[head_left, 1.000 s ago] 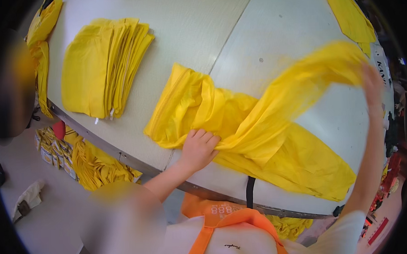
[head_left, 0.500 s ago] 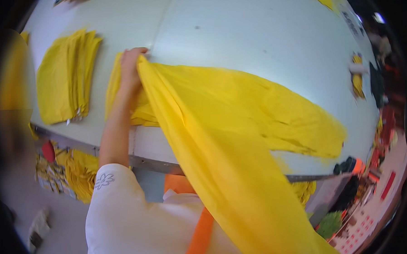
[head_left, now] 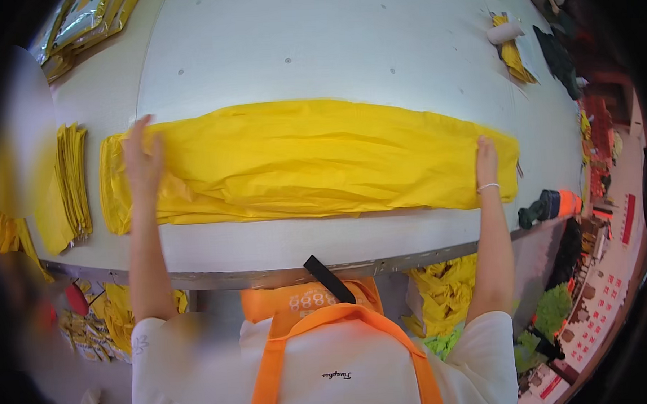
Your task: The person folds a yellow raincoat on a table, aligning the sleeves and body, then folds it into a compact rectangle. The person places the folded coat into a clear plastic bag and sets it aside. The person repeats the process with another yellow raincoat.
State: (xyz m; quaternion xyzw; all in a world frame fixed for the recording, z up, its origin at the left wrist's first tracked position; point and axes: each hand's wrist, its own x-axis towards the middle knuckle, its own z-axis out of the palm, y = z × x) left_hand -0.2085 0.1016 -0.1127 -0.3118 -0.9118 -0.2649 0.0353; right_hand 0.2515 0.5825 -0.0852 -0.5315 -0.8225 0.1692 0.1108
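Observation:
A long piece of yellow cloth (head_left: 314, 159) lies stretched sideways across the pale table, its surface creased along the length. Over its left end is my left hand (head_left: 143, 163), fingers apart and slightly blurred; whether it touches the cloth is hard to tell. My right hand (head_left: 486, 160), with a thin pale band at the wrist, is at the cloth's right end, fingers together and curled on the fabric. Beyond that hand a strip of yellow shows, apparently a layer underneath. Folded yellow layers show at the left end, too.
Left of the cloth stands a stack of folded yellow pieces (head_left: 70, 188). Bagged yellow items (head_left: 88, 24) lie at the far left. A white roll (head_left: 504, 32) rests on yellow cloth at the far right. A dark and orange object (head_left: 551, 205) sits by the right front edge.
The yellow cloth, formerly running diagonally down toward me, now lies lengthwise on the table. My right hand has come into view at its right end. My left hand's fingers have spread.

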